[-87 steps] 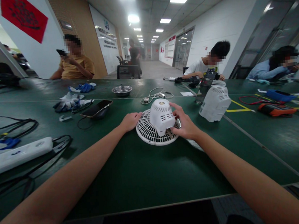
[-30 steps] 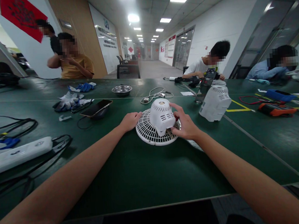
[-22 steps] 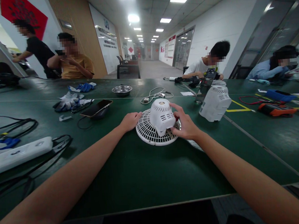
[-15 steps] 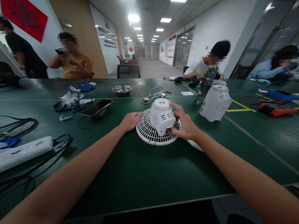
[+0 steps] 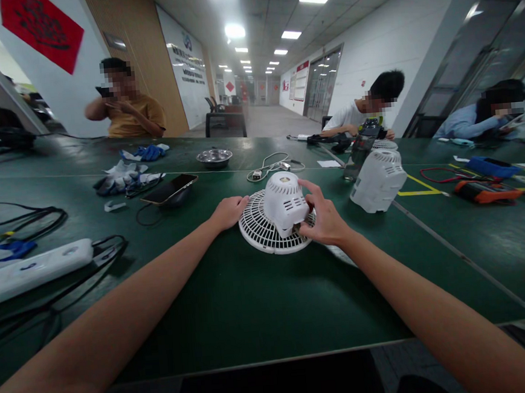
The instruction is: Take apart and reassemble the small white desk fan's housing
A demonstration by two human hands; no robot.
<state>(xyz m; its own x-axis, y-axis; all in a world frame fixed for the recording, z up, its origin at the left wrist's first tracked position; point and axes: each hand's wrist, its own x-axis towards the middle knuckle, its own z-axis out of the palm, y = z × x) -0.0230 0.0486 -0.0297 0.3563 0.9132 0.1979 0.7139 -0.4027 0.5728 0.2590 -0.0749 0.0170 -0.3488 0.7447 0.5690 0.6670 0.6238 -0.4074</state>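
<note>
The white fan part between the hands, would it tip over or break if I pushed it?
The white fan part probably wouldn't tip easily, because its wide round grille lies flat on the green table. It looks like hard plastic, so it should feel stiff. The thin, slotted grille might crack if pressed hard.

Green surface [image 5: 272, 317]. Left: white power strip [image 5: 36, 272], black cable [image 5: 48, 214] bundle just beyond. Phone [image 5: 173, 189] propped on something dark; grey-white gloves [image 5: 122, 180] left of it, blue-and-white gloves [image 5: 147, 153] farther back. Metal bowl [image 5: 214, 158] mid-back, looped white cord [image 5: 269, 170] to its right. Right: orange-and-black meter [image 5: 487, 192], blue item [image 5: 492, 167] just behind, yellow tape lines [image 5: 419, 193] near. Across: people in mustard shirt [image 5: 135, 117], white shirt [image 5: 343, 116], light-blue sleeve [image 5: 463, 123]. Red poster [image 5: 43, 32] on left wall.
</note>
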